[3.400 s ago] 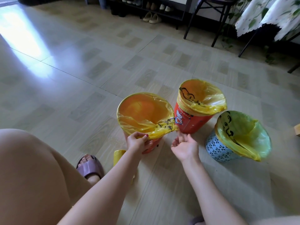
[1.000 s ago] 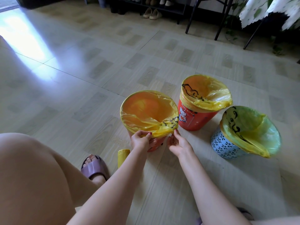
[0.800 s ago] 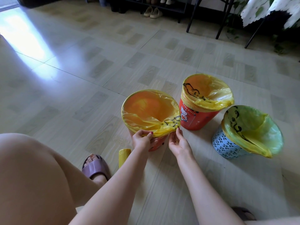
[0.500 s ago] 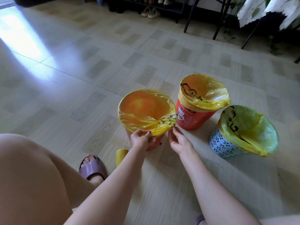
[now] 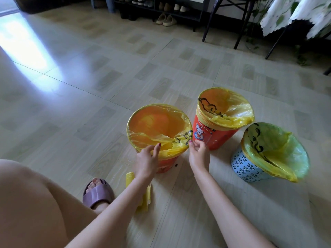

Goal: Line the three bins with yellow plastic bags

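Tiled floor (image 5: 89, 83) carrying three small bins, each already wearing a yellow bag, with both hands at the nearest one.

Largest is the orange bin (image 5: 165, 164), its yellow bag (image 5: 157, 126) stretched over the rim and gathered into a bunch at the near-right edge. Right of it, touching or nearly so, stands the red Hello Kitty bin (image 5: 217, 136) with its own liner (image 5: 232, 108), and further right, apart, the blue perforated bin (image 5: 245, 169) with a liner (image 5: 275, 149) folded over the rim. A roll of yellow bags (image 5: 129, 177) lies on the floor under the left forearm. The left hand (image 5: 146, 161) rests loosely open, fingertips on the bunched plastic; the right hand (image 5: 198, 153) is closed, pinching the end of that bunch.
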